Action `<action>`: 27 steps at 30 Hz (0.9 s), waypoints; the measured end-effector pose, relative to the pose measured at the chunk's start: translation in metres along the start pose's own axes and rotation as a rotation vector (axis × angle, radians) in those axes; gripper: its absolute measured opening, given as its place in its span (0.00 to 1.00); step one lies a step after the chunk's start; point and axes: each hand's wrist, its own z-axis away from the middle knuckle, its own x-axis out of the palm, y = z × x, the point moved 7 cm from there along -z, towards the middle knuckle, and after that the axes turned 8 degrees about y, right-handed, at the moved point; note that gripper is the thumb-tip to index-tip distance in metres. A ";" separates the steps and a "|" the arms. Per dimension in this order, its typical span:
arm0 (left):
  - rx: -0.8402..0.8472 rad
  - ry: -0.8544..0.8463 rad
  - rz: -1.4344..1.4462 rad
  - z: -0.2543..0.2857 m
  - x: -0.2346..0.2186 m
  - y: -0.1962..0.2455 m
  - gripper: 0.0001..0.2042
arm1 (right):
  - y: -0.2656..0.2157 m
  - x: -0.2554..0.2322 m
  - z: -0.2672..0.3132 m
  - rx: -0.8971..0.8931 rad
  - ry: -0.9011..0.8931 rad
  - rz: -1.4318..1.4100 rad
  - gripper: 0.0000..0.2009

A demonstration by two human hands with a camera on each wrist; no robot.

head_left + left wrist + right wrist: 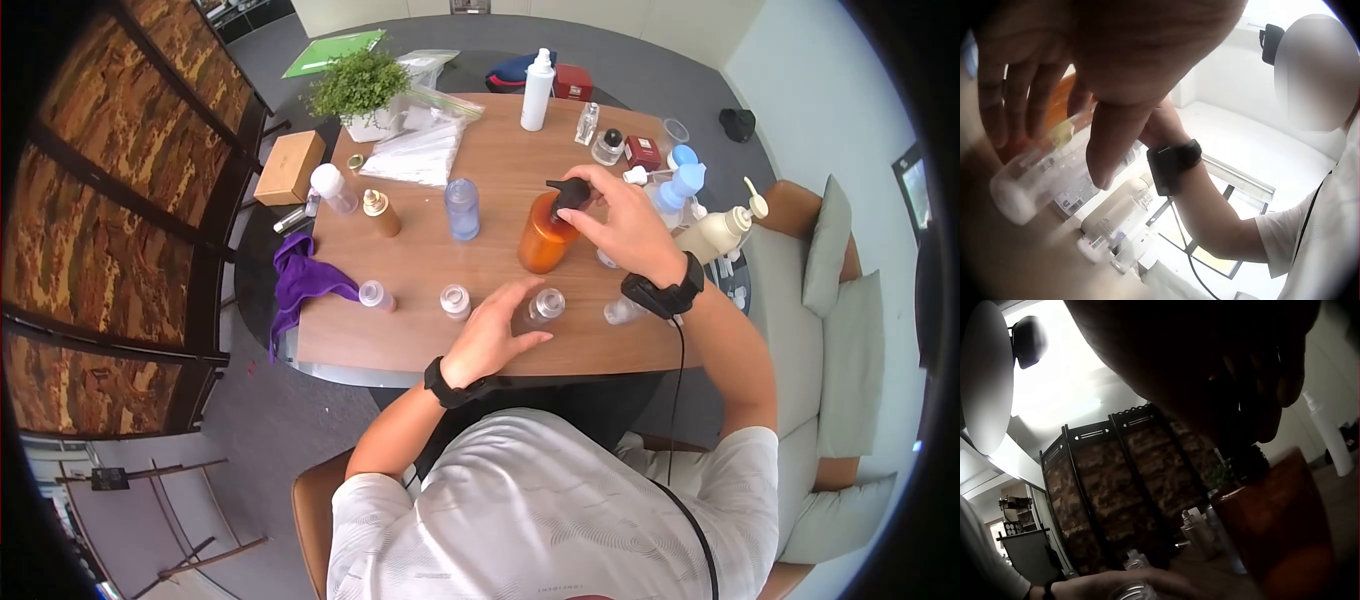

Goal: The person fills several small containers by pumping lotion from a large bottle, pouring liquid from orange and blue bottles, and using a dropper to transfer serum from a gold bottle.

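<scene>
An amber bottle [546, 240] with a black pump head [571, 194] stands tilted on the table, and the right hand [632, 226] grips it by the pump. In the right wrist view the amber bottle [1279, 525] fills the lower right, the hand dark above it. The left hand [488, 335] has its fingers extended, thumb apart, between two small clear bottles, one at its left [455, 302] and one at its right [546, 306]. The left wrist view shows a clear bottle [1022, 194] beyond the fingers of the left hand [1104, 62]; contact is unclear.
A blue bottle [462, 210], a gold-topped bottle [381, 213] and a purple cloth [300, 285] are at the left. A white spray bottle [537, 92] and a potted plant [362, 88] stand farther back. At the right lies a cream pump bottle [716, 234] among several bottles.
</scene>
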 end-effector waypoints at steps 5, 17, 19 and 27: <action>0.123 0.084 -0.067 0.006 -0.036 0.055 0.33 | -0.009 -0.001 0.000 -0.045 -0.007 0.047 0.19; 0.185 0.020 -0.487 -0.067 -0.079 0.072 0.13 | -0.011 0.004 -0.001 -0.099 -0.118 0.218 0.24; 0.200 0.032 -0.514 -0.075 -0.078 0.064 0.15 | -0.023 -0.003 -0.001 -0.174 -0.074 0.222 0.25; 0.177 -0.109 -0.627 -0.108 -0.072 0.040 0.14 | -0.040 -0.008 -0.010 -0.239 -0.132 0.258 0.19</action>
